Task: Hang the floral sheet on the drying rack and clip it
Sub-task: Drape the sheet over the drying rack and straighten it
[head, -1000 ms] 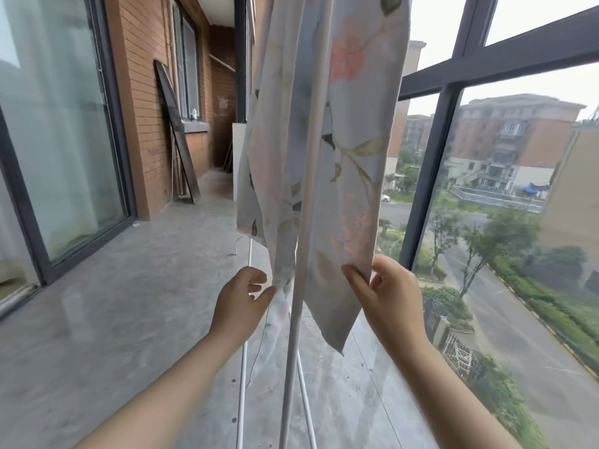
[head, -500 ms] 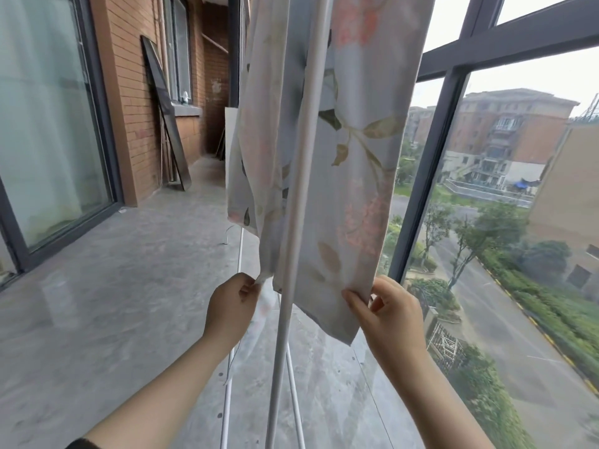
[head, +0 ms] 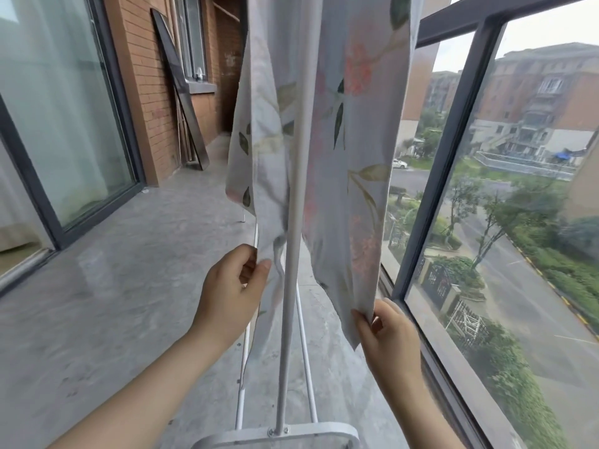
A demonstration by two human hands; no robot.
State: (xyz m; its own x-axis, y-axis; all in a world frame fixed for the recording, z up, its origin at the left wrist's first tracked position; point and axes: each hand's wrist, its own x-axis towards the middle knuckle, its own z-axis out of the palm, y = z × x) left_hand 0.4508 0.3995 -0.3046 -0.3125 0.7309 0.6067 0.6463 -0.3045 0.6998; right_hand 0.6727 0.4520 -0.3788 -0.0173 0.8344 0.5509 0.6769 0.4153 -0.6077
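The floral sheet already hangs over the top of the white drying rack, which is out of view above, so the step in hand looks like evening out the two hanging halves before clipping. One half falls on each side of the rack's upright pole, and the lower edges do not sit level: the right corner hangs lower than the left.

To do this well, pull both halves gently downward and outward together, so the cloth spreads flat along the bar rather than bunching at the pole (a hard tug on one side alone would likely drag the sheet off).

The left hand pinches the thin left edge between thumb and fingers. The right hand has its fingers closed on the sheet's bottom corner. No clip is visible yet.
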